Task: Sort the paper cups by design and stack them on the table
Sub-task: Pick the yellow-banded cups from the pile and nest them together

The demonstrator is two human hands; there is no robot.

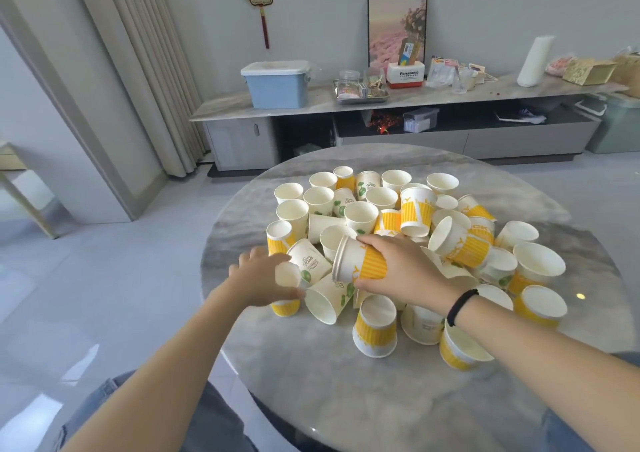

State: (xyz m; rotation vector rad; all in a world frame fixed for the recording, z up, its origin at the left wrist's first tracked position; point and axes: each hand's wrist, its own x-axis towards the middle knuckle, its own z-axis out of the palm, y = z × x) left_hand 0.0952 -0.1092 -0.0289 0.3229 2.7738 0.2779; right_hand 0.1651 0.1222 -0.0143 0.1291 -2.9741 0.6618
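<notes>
A loose heap of paper cups (391, 205) covers the middle of the round marble table (346, 392). Two designs show: yellow-striped cups and white cups with green leaves. My right hand (398, 268) grips a yellow-striped cup (360, 261) held on its side, rim pointing left, above the heap's near edge. My left hand (263, 278) is at the heap's left edge, fingers curled around a green-leaf cup (304, 266) lying on its side, over a yellow-striped cup (285, 307). Another yellow-striped cup (375, 327) stands upside down nearest me.
Bare tabletop lies in front of the heap towards me and at the far rim. Behind the table runs a low TV cabinet (398, 132) with a blue lidded box (277, 84), a framed picture (396, 28) and clutter. A curtain (138, 63) hangs at the left.
</notes>
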